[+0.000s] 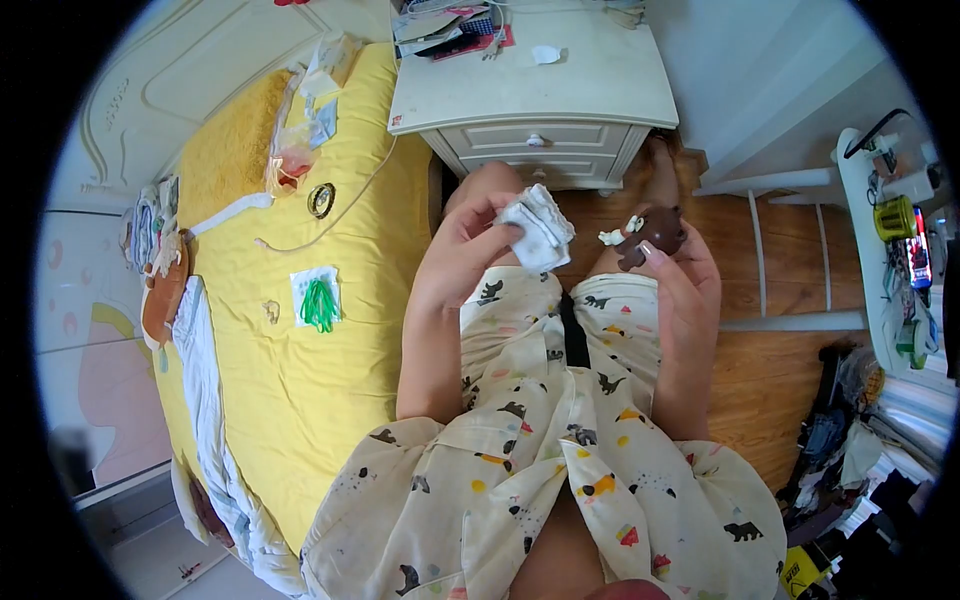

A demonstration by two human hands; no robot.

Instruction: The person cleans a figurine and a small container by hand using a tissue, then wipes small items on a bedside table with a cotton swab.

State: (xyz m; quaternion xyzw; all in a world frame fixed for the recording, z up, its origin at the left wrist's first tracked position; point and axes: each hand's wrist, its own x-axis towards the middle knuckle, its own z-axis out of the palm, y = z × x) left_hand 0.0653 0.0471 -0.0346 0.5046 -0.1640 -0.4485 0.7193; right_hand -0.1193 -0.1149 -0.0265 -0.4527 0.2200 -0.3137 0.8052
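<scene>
Pinched in my left hand (472,243) is a folded white cloth (540,228), its layers showing at the upper edge. My right hand (684,275) grips a small glossy brown bear figurine (652,236), with a white and yellow part on its left side. Both hands are raised above my lap, apart from each other, and the cloth does not touch the figurine. Below them spreads my cream garment (530,400) with animal prints.
A yellow bed (330,400) lies at left, bearing a packet with green strips (319,300), a dark round ring-like item (321,200) and a cable (345,212). Ahead stands a white nightstand (590,90). At right is a white table (860,230) holding a lit phone (918,255).
</scene>
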